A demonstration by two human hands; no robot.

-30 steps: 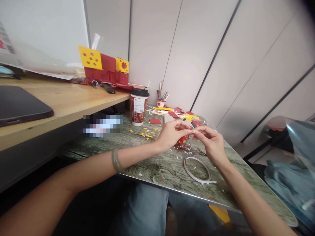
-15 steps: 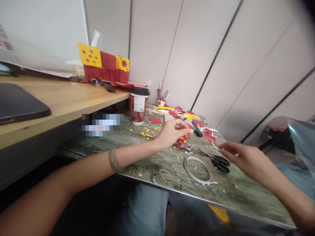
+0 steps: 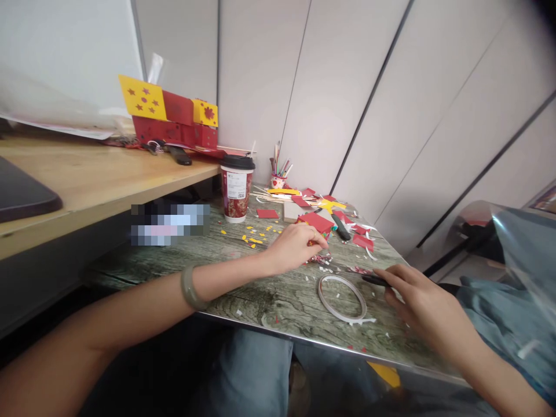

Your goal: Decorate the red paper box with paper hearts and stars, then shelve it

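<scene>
My left hand (image 3: 295, 249) has its fingers curled and pressed together just in front of a red paper piece (image 3: 319, 222). Whatever lies between those fingertips, if anything, is hidden. On the right, my right hand (image 3: 414, 295) is closed on the black handles of the scissors (image 3: 374, 280), whose blades point left over the table. A narrow roll of white tape (image 3: 343, 298) lies flat between my hands, near the front edge. Small red and white paper scraps (image 3: 324, 266) are scattered beside my left fingertips.
A lidded paper cup (image 3: 237, 188) stands left of the paper pieces. Behind are a pen holder (image 3: 278, 180) and a black-handled tool (image 3: 341, 227). Red and yellow paper boxes (image 3: 178, 119) sit on the raised wooden shelf (image 3: 130, 174). Yellow bits (image 3: 252, 239) dot the table.
My right hand has come down and taken hold of the scissors, which lay on the table before. My left hand has shifted slightly left and down, and the red paper piece beyond it shows more.
</scene>
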